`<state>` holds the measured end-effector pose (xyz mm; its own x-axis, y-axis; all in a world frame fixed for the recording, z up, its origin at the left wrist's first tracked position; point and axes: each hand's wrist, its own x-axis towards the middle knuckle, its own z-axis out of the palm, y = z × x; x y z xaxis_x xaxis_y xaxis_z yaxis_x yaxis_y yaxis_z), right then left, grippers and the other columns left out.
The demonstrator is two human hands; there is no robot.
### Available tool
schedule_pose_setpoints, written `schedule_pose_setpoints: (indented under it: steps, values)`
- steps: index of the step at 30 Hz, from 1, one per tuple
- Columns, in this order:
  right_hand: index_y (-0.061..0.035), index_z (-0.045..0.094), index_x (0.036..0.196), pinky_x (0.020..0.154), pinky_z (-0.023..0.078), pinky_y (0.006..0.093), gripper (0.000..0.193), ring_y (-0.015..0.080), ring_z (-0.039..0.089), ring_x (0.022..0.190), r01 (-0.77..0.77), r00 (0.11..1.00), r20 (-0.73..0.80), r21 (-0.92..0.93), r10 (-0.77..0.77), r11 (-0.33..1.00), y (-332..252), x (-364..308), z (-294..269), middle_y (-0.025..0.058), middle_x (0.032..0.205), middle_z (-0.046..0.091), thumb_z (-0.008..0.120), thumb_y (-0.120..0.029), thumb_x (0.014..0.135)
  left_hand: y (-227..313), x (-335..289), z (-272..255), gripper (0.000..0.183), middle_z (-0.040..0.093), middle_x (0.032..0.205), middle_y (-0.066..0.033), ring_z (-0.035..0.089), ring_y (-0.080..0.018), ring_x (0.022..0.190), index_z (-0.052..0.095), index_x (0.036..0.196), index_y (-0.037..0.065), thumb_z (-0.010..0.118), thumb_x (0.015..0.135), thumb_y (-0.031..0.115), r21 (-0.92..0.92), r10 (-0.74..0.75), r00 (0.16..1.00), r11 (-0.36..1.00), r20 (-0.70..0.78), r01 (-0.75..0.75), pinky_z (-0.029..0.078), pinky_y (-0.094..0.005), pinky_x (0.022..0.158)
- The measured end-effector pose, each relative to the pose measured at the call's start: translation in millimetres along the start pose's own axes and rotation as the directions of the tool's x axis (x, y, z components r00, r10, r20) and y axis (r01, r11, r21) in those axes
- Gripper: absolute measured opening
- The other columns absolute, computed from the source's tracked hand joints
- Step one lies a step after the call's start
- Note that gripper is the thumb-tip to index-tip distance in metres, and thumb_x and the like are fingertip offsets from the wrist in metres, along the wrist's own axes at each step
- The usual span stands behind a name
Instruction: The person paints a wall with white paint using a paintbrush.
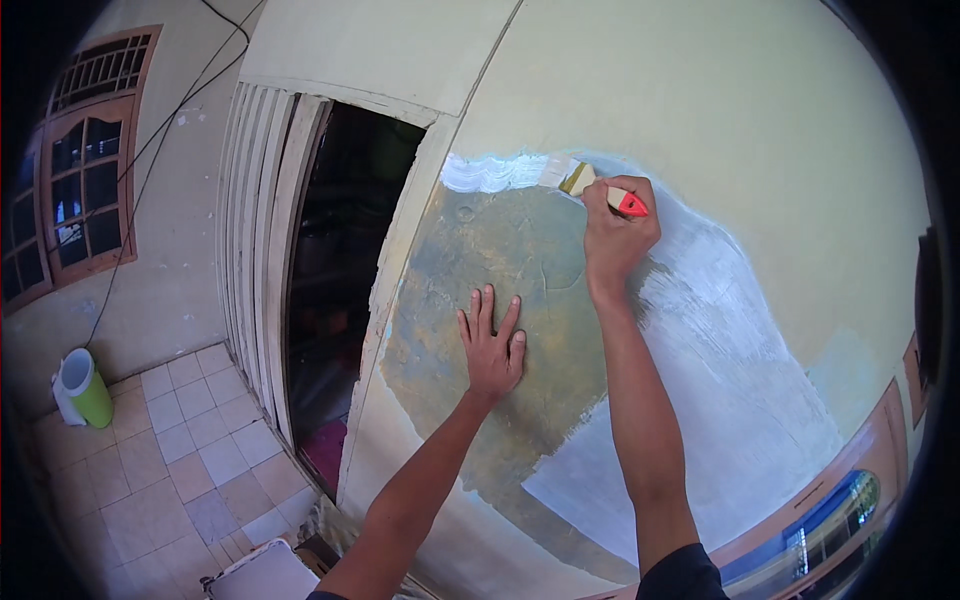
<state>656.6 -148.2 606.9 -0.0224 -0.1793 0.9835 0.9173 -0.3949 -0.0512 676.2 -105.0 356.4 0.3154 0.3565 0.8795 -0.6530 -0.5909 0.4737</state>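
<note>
My right hand (615, 232) is raised against the wall and gripped around a paintbrush (590, 187) with an orange-red handle end and pale bristles. The bristles touch the top edge of a grey-brown stained patch (500, 270), beside a fresh white streak of paint (495, 172). My left hand (492, 345) lies flat on the stained patch, fingers spread, holding nothing. To the right of my right arm the wall carries a broad pale painted area (730, 370).
An open dark doorway (340, 290) with white folding shutters (255, 250) is left of the patch. A green and white jug (82, 388) stands on the tiled floor (190, 450) at far left. A brown-framed window (85, 170) is upper left. A white object (265, 575) sits at the bottom.
</note>
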Motion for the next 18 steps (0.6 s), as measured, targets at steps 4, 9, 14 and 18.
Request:
schedule_pose_setpoints:
  steps: [4,9,14,18]
  values:
    - [-0.0024,0.064,0.085,0.067,0.05,0.0289,0.013,0.0154,0.061,0.072,0.064,0.998,0.015,-0.058,-0.064,0.996,-2,3,-5,0.0055,0.081,0.065,0.073,0.004,0.078,1,0,1,0.049,0.027,0.165,-0.0209,0.018,-0.042,0.154,0.052,0.15,0.019,0.044,0.103,0.031,-0.017,-0.011,1.0,1.0,-0.007,0.011,0.006,-0.0642,0.12]
    - [-0.0025,0.064,0.085,0.068,0.05,0.0298,0.013,0.0168,0.061,0.073,0.073,0.997,-0.002,-0.098,-0.073,0.993,-8,5,-11,0.0063,0.082,0.064,0.072,0.005,0.079,3,0,0,0.049,0.024,0.166,-0.0203,0.016,-0.0412,0.154,0.051,0.15,0.016,0.041,0.105,0.032,-0.012,-0.015,1.0,1.0,0.011,0.015,0.005,-0.0621,0.121]
    - [-0.0023,0.064,0.086,0.066,0.048,0.0306,0.013,0.0174,0.059,0.072,0.149,0.987,-0.047,-0.135,-0.157,0.98,-8,5,-14,0.0062,0.082,0.062,0.072,0.005,0.079,1,-1,0,0.049,0.026,0.165,-0.0203,0.018,-0.042,0.154,0.052,0.15,0.019,0.044,0.103,0.032,-0.031,-0.024,1.0,0.999,-0.006,0.024,0.005,-0.0637,0.12]
    - [-0.0025,0.064,0.085,0.064,0.047,0.0302,0.013,0.0171,0.059,0.073,0.224,0.969,-0.074,-0.158,-0.238,0.962,-4,3,-20,0.0065,0.083,0.062,0.074,0.004,0.079,1,-1,2,0.05,0.025,0.166,-0.0198,0.018,-0.042,0.154,0.051,0.151,0.019,0.043,0.104,0.033,-0.032,-0.016,1.0,0.999,-0.007,0.016,0.005,-0.064,0.12]
